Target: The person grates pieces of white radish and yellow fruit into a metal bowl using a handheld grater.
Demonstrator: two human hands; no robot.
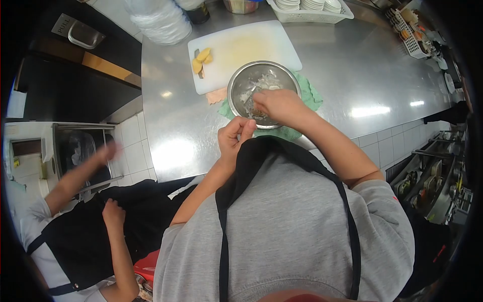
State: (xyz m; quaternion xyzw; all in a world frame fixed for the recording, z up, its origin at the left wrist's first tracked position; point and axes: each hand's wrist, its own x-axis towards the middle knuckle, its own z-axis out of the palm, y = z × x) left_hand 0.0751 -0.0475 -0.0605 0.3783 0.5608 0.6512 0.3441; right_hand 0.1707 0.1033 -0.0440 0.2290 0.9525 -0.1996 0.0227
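Observation:
A stainless steel bowl (233, 89) with white, shredded-looking food (269, 80) inside sits on a green cloth (308, 90). My right hand (279, 104) reaches into it, fingers curled down at the food; what they grip is hidden. At the bowl's near left rim is my left hand (235, 137), its fingers curled in and thumb up. Whether it touches the rim I cannot tell. Behind the bowl lies a white cutting board (221, 68), with several yellow pieces (202, 58) at its left end.
The steel counter (347, 70) carries stacked plastic-wrapped containers (161, 22) at the back left and a white basket (312, 17) of small dishes at the back. Close on my left, a person in a black apron (100, 221) moves an arm. Shelves with utensils (432, 181) stand to the right.

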